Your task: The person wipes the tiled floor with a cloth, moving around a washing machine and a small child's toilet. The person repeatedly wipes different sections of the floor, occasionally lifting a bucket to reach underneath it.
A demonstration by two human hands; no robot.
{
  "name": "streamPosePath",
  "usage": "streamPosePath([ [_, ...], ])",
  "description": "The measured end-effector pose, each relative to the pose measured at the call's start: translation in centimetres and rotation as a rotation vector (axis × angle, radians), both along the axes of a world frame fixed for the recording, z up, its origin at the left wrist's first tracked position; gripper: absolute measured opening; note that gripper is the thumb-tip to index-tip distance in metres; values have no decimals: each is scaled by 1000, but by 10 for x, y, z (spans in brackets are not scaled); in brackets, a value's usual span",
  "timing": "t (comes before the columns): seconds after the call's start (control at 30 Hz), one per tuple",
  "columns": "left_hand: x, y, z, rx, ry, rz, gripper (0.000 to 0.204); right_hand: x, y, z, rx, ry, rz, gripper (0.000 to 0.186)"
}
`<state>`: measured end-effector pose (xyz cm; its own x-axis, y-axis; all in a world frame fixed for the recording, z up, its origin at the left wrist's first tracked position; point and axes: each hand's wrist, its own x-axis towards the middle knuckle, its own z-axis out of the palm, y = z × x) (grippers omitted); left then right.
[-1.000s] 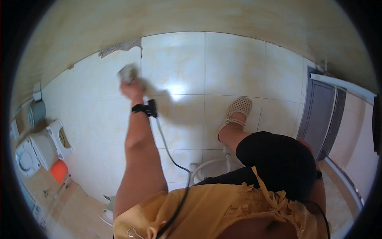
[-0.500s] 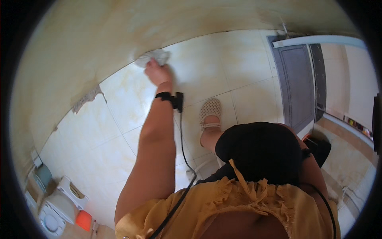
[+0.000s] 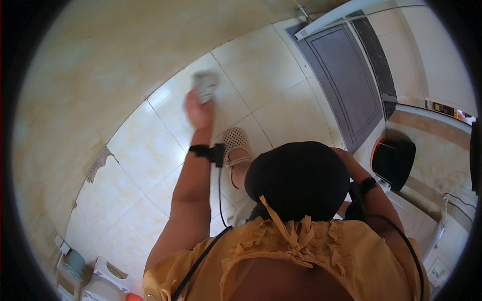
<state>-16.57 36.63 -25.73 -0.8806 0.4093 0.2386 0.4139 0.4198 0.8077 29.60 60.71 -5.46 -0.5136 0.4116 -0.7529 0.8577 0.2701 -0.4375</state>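
Observation:
My left hand (image 3: 198,109) is stretched out over the cream floor tiles (image 3: 150,150), shut on a crumpled grey cloth (image 3: 206,84) pressed to the floor. A black wrist strap with a cable (image 3: 207,150) sits on that forearm. My right hand (image 3: 347,159) lies against my black-clad knee (image 3: 298,180), mostly hidden, so its fingers cannot be made out. My foot in a beige perforated shoe (image 3: 235,146) stands just right of the left forearm.
A grey mat (image 3: 346,80) lies at the upper right by a glass partition. A black bin with an orange rim (image 3: 394,158) stands at the right. White plastic containers (image 3: 108,276) sit at the lower left. A chipped patch (image 3: 98,165) marks the foot of the beige wall.
My left hand has carried the cloth from the foot of the wall out onto the tiles. The view has swung, so the mat and the bin now show at the right.

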Motion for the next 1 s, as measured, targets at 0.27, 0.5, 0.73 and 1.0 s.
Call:
streamPosePath([
  [0.27,44,-11,-24,-366,-9,56,54,-1,-37,-15,-170,41,89,30],
  [0.5,57,123,26,-256,-374,-705,56,64,-38,-5,17,54,-81,43],
  [0.73,9,26,121,-97,-638,-513,50,120,-56,-5,106,85,-163,52],
  [1.0,30,-85,134,-11,-808,-271,38,118,-88,-22,161,97,103,51],
])
